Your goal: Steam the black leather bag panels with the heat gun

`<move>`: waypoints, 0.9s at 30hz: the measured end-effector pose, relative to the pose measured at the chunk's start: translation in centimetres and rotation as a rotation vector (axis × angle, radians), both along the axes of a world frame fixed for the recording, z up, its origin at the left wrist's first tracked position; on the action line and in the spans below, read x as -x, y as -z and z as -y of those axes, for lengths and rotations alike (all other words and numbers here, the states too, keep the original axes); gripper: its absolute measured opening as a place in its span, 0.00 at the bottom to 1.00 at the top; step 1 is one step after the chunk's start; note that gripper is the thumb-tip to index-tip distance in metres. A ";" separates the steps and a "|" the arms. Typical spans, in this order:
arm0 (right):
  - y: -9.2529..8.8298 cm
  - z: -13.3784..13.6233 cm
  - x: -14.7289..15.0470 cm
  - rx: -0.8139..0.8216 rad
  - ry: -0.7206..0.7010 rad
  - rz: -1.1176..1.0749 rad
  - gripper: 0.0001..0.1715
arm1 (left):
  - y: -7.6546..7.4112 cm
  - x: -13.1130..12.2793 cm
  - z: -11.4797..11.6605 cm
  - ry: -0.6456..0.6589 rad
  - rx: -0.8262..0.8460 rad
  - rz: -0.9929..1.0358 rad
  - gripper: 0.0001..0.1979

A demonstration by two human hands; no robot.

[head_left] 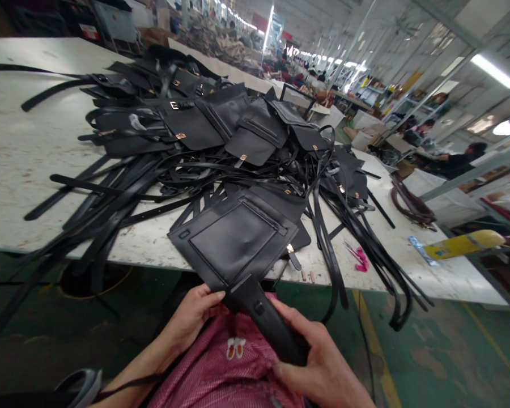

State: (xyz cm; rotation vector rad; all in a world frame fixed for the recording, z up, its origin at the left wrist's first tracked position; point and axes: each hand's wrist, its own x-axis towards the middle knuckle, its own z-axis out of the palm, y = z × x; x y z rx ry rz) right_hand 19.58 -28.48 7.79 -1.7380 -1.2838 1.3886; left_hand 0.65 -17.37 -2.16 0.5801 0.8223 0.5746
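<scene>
A flat black leather bag (pixel 238 232) lies partly on the table's near edge, and its lower part hangs toward my body. My left hand (pixel 199 311) pinches the bag's near left corner between thumb and fingers. On the right, my right hand (pixel 310 357) is wrapped round a folded black side section (pixel 266 320) of the same bag. A framed rectangular panel and a zip-like slot show on the bag's upper face. Its gold clasp (pixel 290 249) and a short tab stick out at the right.
More black bags (pixel 204 122) with gold buckles are heaped behind, their long straps (pixel 106 209) trailing over the white table's (pixel 21 187) edge. At the right lie pink-handled scissors (pixel 360 259), a yellow spray can (pixel 463 245) and coiled brown straps (pixel 410 204). A co-worker (pixel 463 161) sits farther off.
</scene>
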 end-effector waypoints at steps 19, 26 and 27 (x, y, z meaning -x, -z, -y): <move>-0.7 2.0 0.2 0.005 0.077 0.146 0.44 | -1.5 -5.5 1.1 -0.099 -0.152 0.051 0.09; -0.2 2.2 -0.9 0.045 0.074 -0.035 0.43 | -0.2 -5.0 0.5 0.034 -0.153 0.069 0.12; -0.4 2.0 -0.8 0.037 0.078 -0.055 0.43 | -0.1 -5.0 0.4 0.034 -0.153 0.048 0.11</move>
